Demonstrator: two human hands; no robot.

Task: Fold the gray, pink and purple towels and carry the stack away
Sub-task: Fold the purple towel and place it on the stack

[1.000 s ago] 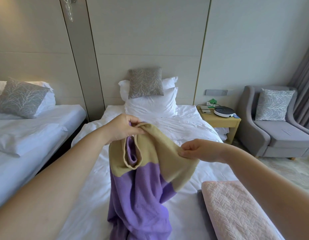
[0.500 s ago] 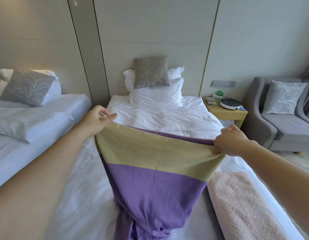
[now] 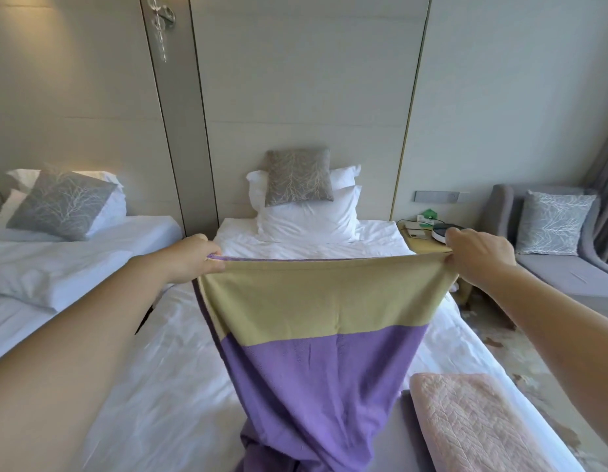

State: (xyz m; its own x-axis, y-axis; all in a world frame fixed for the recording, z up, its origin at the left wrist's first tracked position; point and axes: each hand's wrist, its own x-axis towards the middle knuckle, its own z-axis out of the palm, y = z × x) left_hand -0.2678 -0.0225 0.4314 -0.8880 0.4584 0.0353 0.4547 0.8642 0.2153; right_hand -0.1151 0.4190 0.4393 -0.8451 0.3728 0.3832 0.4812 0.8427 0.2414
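Both hands have swung way apart since a second ago, so the purple towel point(image 3: 316, 386) that was bunched up between them is now stretched out wide and flat. The left hand point(image 3: 193, 257) has its fingers curled tight round one top corner, and the right hand point(image 3: 476, 257) pinches the other corner the same way. The towel hangs straight down from the two hands, tan band up top, purple below. Its bottom end is crumpled on the bed point(image 3: 159, 386), low down between the arms. A sliver of purple peeks out behind the top edge by the left hand, so it looks doubled over to me.

Handling-wise I'd call it soft, light and floppy. It only holds that shape because it's pulled taut, and the middle would sag the second either hand eases off. The corners are the right place to grab it, and the knit doesn't look slippery.

Below the right hand the pink towel point(image 3: 473, 424) lies folded on the bed. A gray edge point(image 3: 407, 434) sticks out from under it, probably the gray towel. Beyond the hands there are white pillows point(image 3: 306, 219) with a gray cushion on them, and a nightstand point(image 3: 422, 245) just behind the right hand.
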